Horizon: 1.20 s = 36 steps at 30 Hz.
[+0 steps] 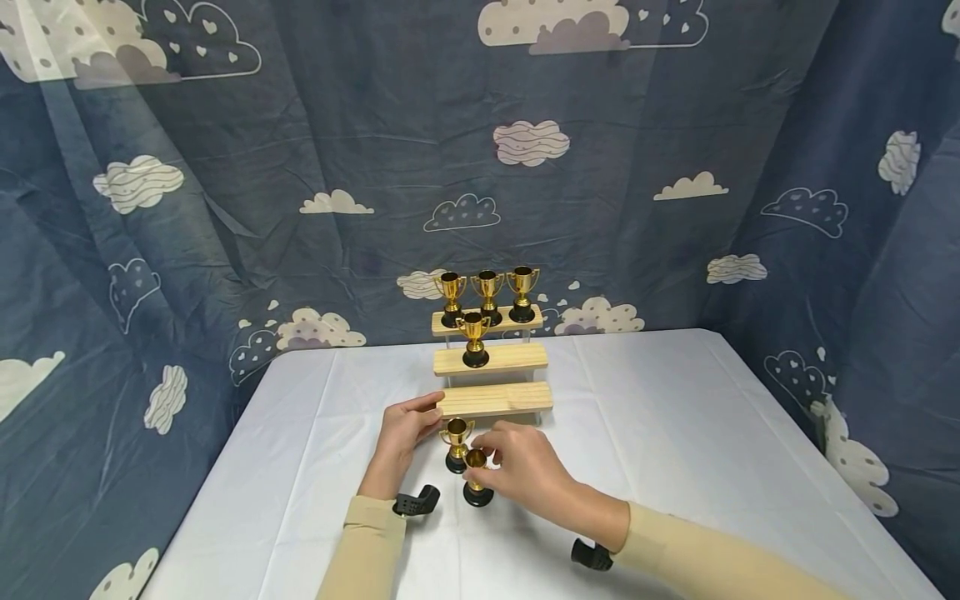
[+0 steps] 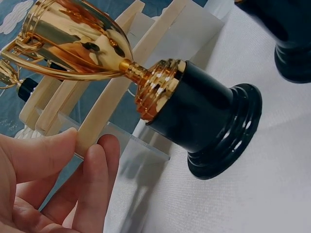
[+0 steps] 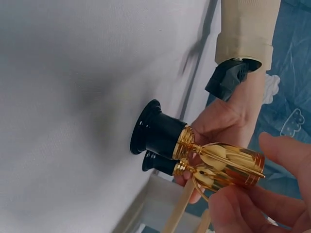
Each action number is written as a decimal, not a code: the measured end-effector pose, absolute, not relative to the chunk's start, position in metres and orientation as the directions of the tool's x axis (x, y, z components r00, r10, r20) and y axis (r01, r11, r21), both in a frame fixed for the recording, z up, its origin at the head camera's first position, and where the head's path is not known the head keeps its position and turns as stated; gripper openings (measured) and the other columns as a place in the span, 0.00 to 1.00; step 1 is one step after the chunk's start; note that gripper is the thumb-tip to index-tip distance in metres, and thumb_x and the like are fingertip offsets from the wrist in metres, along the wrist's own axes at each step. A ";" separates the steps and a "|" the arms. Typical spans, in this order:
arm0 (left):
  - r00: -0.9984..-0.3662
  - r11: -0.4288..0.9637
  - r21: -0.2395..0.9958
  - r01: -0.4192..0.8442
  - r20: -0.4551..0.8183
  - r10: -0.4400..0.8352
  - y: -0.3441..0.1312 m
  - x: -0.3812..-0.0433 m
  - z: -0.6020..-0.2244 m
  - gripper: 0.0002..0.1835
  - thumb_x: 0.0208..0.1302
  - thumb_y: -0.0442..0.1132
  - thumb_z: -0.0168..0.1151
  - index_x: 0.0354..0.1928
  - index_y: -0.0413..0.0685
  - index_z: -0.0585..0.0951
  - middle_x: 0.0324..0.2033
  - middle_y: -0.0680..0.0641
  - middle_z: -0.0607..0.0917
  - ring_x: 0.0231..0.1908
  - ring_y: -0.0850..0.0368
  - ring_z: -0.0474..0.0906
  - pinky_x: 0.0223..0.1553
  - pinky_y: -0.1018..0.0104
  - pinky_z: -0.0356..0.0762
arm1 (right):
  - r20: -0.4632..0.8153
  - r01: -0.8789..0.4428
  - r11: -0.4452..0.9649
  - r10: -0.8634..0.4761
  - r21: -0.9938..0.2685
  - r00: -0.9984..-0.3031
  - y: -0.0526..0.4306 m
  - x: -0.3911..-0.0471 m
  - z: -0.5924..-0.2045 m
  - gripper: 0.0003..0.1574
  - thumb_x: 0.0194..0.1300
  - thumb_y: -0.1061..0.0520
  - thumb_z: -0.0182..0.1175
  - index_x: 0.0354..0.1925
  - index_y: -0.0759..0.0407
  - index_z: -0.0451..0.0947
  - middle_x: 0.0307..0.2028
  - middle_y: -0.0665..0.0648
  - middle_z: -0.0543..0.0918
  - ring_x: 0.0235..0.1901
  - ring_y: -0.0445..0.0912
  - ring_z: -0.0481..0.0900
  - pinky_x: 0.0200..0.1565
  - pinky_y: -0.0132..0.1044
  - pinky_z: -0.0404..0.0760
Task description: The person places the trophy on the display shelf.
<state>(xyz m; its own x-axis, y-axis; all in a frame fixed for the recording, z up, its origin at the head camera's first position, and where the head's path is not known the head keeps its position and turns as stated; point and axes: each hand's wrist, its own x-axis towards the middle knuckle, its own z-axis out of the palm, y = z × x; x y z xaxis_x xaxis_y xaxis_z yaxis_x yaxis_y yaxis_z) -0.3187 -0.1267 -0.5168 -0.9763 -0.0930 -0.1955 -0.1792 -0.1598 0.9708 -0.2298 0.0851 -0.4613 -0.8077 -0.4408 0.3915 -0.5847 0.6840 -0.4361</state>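
While between fingers (image 3: 284,151), nearest trophy (image 3: 185,141) vertical, upright.

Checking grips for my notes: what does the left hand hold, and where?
The left hand pinches the lowest wooden board at its left end.

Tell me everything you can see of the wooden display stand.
The stand has three narrow, straight shelves of pale, lightly grained wood, rising like steps toward the back, on see-through supports that look like plastic. It stands upright on the white tablecloth. Three gold-and-black trophies stand in a row on the top shelf, and one stands left of centre on the middle shelf. The person's left hand pinches the left end of the lowest shelf between thumb and fingers.
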 end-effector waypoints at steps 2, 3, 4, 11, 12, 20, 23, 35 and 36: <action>-0.977 -0.160 0.971 -0.176 -0.193 -0.094 -0.126 -0.319 -0.517 0.17 0.61 0.26 0.68 0.53 0.41 0.87 0.51 0.39 0.85 0.46 0.49 0.85 0.46 0.64 0.86 | 0.398 -0.584 0.688 -0.437 -0.430 -0.807 0.084 -0.230 -0.462 0.20 0.49 0.43 0.80 0.38 0.50 0.90 0.28 0.44 0.81 0.25 0.38 0.77 0.26 0.25 0.74; -0.977 -0.163 0.971 -0.176 -0.192 -0.094 -0.126 -0.319 -0.518 0.17 0.61 0.26 0.68 0.52 0.41 0.87 0.51 0.39 0.86 0.46 0.49 0.85 0.45 0.64 0.86 | 0.403 -0.586 0.690 -0.435 -0.426 -0.805 0.084 -0.230 -0.463 0.19 0.49 0.43 0.80 0.37 0.50 0.90 0.27 0.44 0.80 0.25 0.37 0.76 0.26 0.25 0.74; -0.977 -0.163 0.971 -0.175 -0.192 -0.093 -0.126 -0.319 -0.518 0.17 0.61 0.25 0.68 0.52 0.41 0.87 0.50 0.39 0.86 0.46 0.48 0.86 0.45 0.64 0.86 | 0.409 -0.588 0.693 -0.434 -0.418 -0.803 0.084 -0.230 -0.463 0.19 0.48 0.44 0.80 0.37 0.49 0.90 0.27 0.44 0.80 0.24 0.35 0.75 0.25 0.25 0.74; -0.979 -0.158 0.973 -0.167 -0.182 -0.089 -0.126 -0.320 -0.519 0.17 0.60 0.25 0.68 0.51 0.41 0.87 0.48 0.39 0.87 0.44 0.48 0.86 0.46 0.62 0.86 | 0.456 -0.634 0.659 -0.455 -0.405 -0.765 0.082 -0.230 -0.464 0.16 0.48 0.48 0.81 0.34 0.52 0.89 0.26 0.45 0.79 0.23 0.37 0.75 0.24 0.23 0.73; -0.979 -0.158 0.974 -0.165 -0.181 -0.091 -0.126 -0.320 -0.519 0.17 0.60 0.25 0.68 0.51 0.41 0.87 0.48 0.39 0.87 0.44 0.48 0.86 0.47 0.60 0.86 | 0.462 -0.642 0.653 -0.460 -0.403 -0.758 0.082 -0.230 -0.463 0.15 0.49 0.49 0.81 0.34 0.53 0.89 0.26 0.45 0.79 0.23 0.38 0.77 0.24 0.22 0.74; -0.978 -0.163 0.972 -0.170 -0.187 -0.095 -0.127 -0.321 -0.517 0.17 0.60 0.25 0.68 0.51 0.40 0.87 0.48 0.39 0.87 0.43 0.49 0.87 0.48 0.59 0.86 | 0.482 -0.661 0.652 -0.473 -0.372 -0.738 0.080 -0.229 -0.465 0.13 0.50 0.52 0.80 0.34 0.54 0.89 0.27 0.44 0.77 0.23 0.35 0.74 0.25 0.22 0.74; -0.977 -0.161 0.972 -0.171 -0.189 -0.097 -0.127 -0.321 -0.517 0.16 0.60 0.25 0.68 0.51 0.41 0.88 0.49 0.39 0.86 0.44 0.49 0.87 0.48 0.59 0.86 | 0.479 -0.661 0.652 -0.476 -0.370 -0.738 0.079 -0.228 -0.465 0.13 0.51 0.52 0.80 0.34 0.54 0.89 0.27 0.44 0.77 0.24 0.34 0.73 0.25 0.22 0.74; -0.976 -0.175 0.969 -0.172 -0.192 -0.104 -0.127 -0.321 -0.519 0.17 0.59 0.24 0.69 0.51 0.40 0.88 0.45 0.40 0.88 0.43 0.47 0.87 0.44 0.63 0.87 | 0.433 -0.659 0.639 -0.502 -0.398 -0.748 0.081 -0.228 -0.461 0.13 0.52 0.54 0.79 0.36 0.55 0.89 0.28 0.46 0.78 0.24 0.38 0.76 0.25 0.22 0.74; -0.976 -0.177 0.970 -0.170 -0.190 -0.104 -0.127 -0.320 -0.519 0.17 0.59 0.24 0.68 0.51 0.40 0.87 0.45 0.40 0.88 0.43 0.47 0.87 0.44 0.63 0.87 | 0.430 -0.657 0.639 -0.502 -0.401 -0.750 0.082 -0.228 -0.460 0.13 0.53 0.54 0.78 0.37 0.55 0.89 0.28 0.46 0.78 0.24 0.39 0.77 0.25 0.23 0.74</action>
<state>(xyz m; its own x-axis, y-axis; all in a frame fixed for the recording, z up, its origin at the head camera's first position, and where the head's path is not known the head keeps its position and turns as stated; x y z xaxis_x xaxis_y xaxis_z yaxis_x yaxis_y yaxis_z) -0.3201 -0.1273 -0.5187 -0.9764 -0.1036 -0.1896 -0.1695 -0.1766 0.9696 -0.2278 0.0820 -0.4603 -0.7503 -0.5023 0.4298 -0.6570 0.6385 -0.4007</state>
